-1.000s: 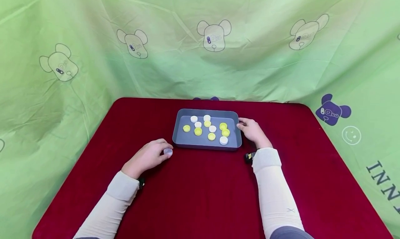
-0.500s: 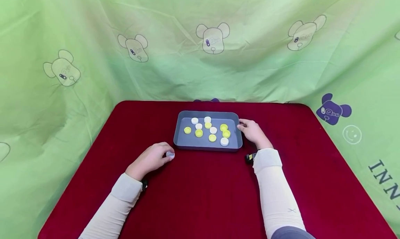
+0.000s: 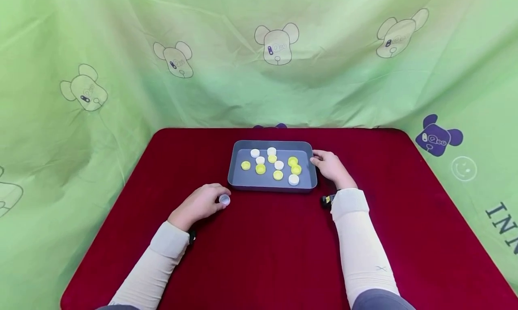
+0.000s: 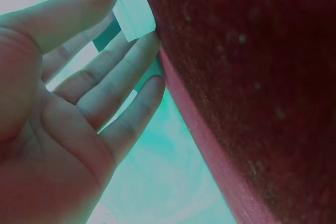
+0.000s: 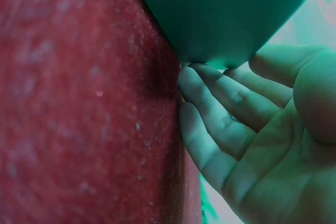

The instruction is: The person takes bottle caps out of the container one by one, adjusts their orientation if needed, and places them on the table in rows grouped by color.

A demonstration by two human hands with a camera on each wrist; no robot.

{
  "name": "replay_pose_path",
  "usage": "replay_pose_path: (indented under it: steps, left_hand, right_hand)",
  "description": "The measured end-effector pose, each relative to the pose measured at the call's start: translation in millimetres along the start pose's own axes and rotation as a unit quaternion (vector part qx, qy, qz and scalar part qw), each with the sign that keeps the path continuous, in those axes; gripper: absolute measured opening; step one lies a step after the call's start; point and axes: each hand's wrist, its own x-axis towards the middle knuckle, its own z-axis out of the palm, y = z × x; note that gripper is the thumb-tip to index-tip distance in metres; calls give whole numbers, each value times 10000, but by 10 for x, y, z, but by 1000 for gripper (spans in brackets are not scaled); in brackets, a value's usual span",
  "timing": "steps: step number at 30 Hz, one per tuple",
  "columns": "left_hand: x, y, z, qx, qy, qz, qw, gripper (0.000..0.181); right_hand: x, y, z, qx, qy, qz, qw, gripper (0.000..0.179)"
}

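Note:
My left hand (image 3: 201, 203) pinches a white bottle cap (image 3: 224, 199) between thumb and fingertips, close over the table in front of the tray's near left corner. In the head view the cap's hollow side faces up; in the left wrist view its ridgeless side wall shows. The grey rectangular tray (image 3: 259, 185) holds several yellow bottle caps (image 3: 261, 169) and white bottle caps (image 3: 293, 180), scattered loosely. At the tray's right end my right hand (image 3: 331, 167) rests against the outer wall, its fingers (image 5: 210, 114) fairly straight and its thumb by the rim.
A dark red cloth (image 3: 259, 251) covers the table. Green fabric (image 3: 218, 94) printed with mouse heads hangs behind and at both sides. Each wrist carries a small dark camera, such as the right wrist camera (image 3: 327, 201).
My left hand has shifted slightly right with the bottle cap, which has turned so its hollow shows. My right hand stays at the tray's end. The head view has shifted a little.

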Motion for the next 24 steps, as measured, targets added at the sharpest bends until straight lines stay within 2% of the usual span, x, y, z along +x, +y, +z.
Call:
replay_pose_path:
  steps: [5,13,18,24]
  left_hand:
    - [13,-16,-31,-167,81,-18,9998,28]
    - [29,14,-216,-55,289,67,9995,28]
    - [136,-6,-327,-43,284,154,9995,29]
    - [332,-47,-433,57,248,364,9990,27]
  right_hand:
    - [28,13,-41,-68,-50,-36,10000,50]
    - [1,5,-33,-11,-31,6,10000,50]
    - [-7,-29,-32,-61,27,17,10000,49]
    - [-22,-41,26,10,152,-31,9999,47]
